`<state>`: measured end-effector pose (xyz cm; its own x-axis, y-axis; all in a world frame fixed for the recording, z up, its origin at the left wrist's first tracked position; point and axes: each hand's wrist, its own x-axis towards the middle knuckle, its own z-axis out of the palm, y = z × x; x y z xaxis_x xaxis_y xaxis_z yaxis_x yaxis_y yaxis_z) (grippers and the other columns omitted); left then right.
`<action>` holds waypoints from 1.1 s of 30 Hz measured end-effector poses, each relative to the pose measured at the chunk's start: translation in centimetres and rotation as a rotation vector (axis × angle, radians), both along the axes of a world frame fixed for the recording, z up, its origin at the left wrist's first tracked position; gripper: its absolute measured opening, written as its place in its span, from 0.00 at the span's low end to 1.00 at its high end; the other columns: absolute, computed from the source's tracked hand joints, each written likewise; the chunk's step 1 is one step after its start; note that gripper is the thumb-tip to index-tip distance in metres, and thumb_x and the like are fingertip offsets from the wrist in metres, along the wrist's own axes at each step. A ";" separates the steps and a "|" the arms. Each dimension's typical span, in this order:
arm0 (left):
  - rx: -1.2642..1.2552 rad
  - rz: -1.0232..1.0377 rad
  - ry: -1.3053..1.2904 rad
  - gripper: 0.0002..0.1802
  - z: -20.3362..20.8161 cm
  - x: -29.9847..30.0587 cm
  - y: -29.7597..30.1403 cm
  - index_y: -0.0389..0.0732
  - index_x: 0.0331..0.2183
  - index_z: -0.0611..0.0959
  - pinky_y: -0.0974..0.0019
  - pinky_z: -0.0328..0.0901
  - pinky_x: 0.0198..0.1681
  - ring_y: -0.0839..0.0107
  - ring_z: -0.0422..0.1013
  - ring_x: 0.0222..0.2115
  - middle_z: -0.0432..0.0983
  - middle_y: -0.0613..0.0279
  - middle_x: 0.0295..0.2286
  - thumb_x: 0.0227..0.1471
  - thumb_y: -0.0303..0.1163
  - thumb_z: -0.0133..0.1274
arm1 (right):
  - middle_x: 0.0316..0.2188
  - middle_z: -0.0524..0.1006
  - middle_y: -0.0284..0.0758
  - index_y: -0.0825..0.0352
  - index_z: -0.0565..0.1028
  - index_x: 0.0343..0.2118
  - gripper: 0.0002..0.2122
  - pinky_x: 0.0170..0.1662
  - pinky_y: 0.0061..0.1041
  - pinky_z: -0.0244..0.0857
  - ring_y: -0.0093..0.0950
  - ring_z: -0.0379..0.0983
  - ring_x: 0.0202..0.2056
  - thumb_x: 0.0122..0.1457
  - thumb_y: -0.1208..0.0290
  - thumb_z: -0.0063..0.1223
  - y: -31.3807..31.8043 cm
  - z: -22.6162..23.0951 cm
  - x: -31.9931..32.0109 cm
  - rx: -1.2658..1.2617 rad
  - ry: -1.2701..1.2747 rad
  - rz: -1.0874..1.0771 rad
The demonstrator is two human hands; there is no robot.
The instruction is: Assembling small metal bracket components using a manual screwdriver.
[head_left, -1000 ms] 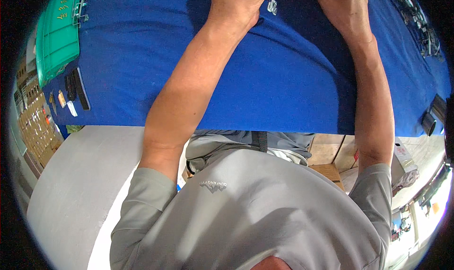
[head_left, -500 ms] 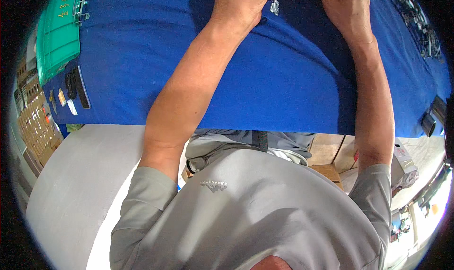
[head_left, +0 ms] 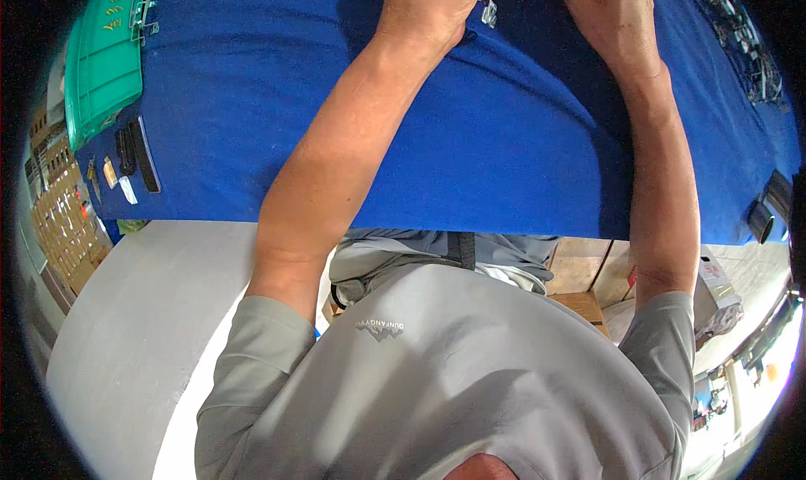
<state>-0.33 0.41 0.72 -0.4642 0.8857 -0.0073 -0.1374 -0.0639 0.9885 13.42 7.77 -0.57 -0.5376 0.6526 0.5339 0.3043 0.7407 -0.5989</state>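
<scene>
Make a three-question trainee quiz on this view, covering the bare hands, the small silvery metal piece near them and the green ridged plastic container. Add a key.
1. True or false: the green ridged plastic container is on the person's left side of the wide blue fabric cover.

2. Multiple choice: where does the small silvery metal piece show?
a) inside the container
b) between the bare left hand and the bare right hand
c) at the cover's right end

3. Open: why can't you say for certain what the hands grip?

Key
1. True.
2. b.
3. Most of the fingers are cut off by the picture's upper edge.
</scene>
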 end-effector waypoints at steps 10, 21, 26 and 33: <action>0.002 0.013 0.040 0.11 0.0 0.1 -0.1 0.34 0.41 0.85 0.82 0.60 0.18 0.86 0.65 0.16 0.82 0.63 0.28 0.54 0.25 0.59 | 0.21 0.73 0.44 0.72 0.72 0.26 0.08 0.24 0.33 0.60 0.37 0.69 0.21 0.59 0.75 0.56 -0.6 1.3 0.0 0.039 -0.085 -0.043; 0.017 0.024 0.018 0.11 -0.3 0.1 -0.1 0.33 0.41 0.85 0.81 0.61 0.19 0.85 0.66 0.17 0.82 0.63 0.29 0.54 0.24 0.60 | 0.20 0.72 0.42 0.72 0.74 0.27 0.07 0.26 0.31 0.61 0.33 0.70 0.23 0.58 0.74 0.58 -0.6 0.8 -0.2 0.075 -0.026 -0.075; 0.007 0.033 0.008 0.12 -0.1 -0.1 -0.3 0.33 0.42 0.85 0.82 0.61 0.19 0.85 0.66 0.17 0.82 0.62 0.30 0.54 0.24 0.60 | 0.21 0.73 0.42 0.73 0.74 0.28 0.07 0.24 0.31 0.61 0.33 0.68 0.21 0.58 0.74 0.58 -1.5 2.0 -0.2 -0.001 -0.078 -0.085; 0.058 0.014 0.002 0.12 0.1 -0.1 -0.2 0.32 0.42 0.84 0.82 0.61 0.19 0.85 0.66 0.18 0.82 0.61 0.31 0.54 0.23 0.59 | 0.19 0.71 0.43 0.73 0.74 0.27 0.08 0.24 0.32 0.60 0.33 0.67 0.19 0.58 0.74 0.59 -0.5 1.0 -0.2 0.084 0.046 -0.081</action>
<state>-0.42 0.19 0.83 -0.4769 0.8778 0.0445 -0.1339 -0.1226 0.9834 13.18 7.32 0.38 -0.4586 0.6450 0.6112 0.3394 0.7628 -0.5504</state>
